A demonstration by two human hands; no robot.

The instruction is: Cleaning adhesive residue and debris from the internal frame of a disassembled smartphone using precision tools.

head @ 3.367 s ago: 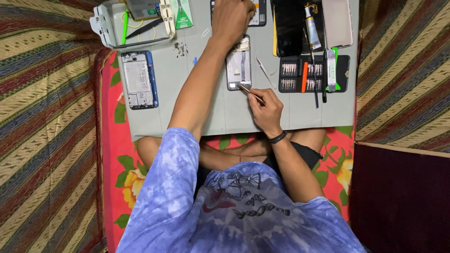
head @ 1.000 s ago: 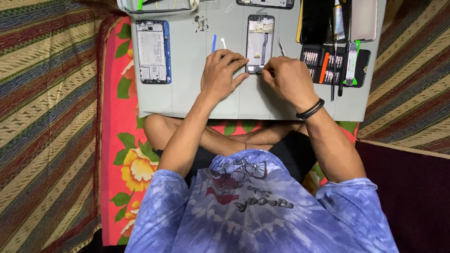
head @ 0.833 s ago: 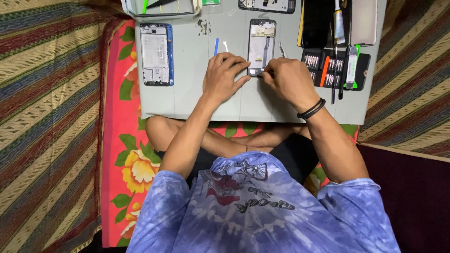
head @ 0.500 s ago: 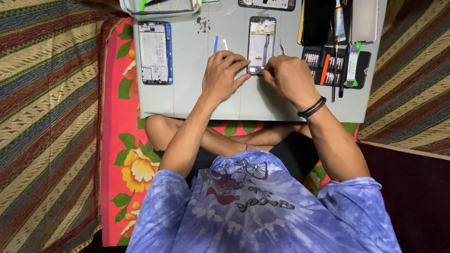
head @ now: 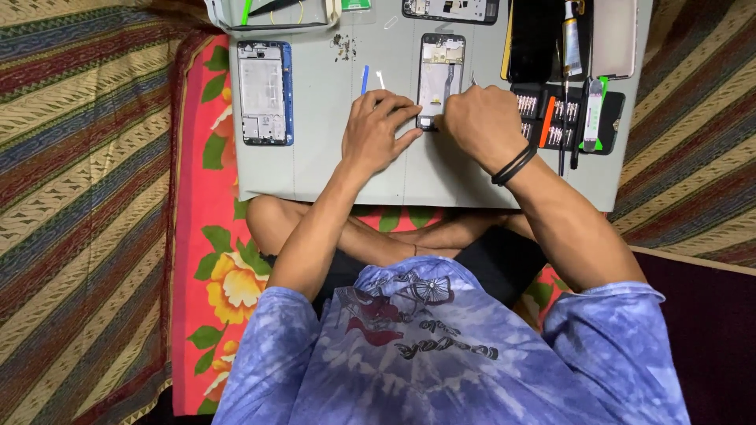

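An opened phone frame lies on the grey work mat, its inner parts showing. My left hand holds the frame's lower left corner with its fingertips. My right hand, with black bands on the wrist, is closed at the frame's lower right edge. It grips a thin metal tool whose tip sticks up past the knuckles. The bottom end of the frame is hidden under both hands.
A second opened phone with a blue rim lies at the mat's left. A blue pry stick rests beside my left hand. A black case of screwdriver bits, a dark phone and a pale back cover lie to the right.
A few seconds ago my left hand reached to the far edge of the mat. It has come back to the phone frame. In the last second both hands have barely moved.
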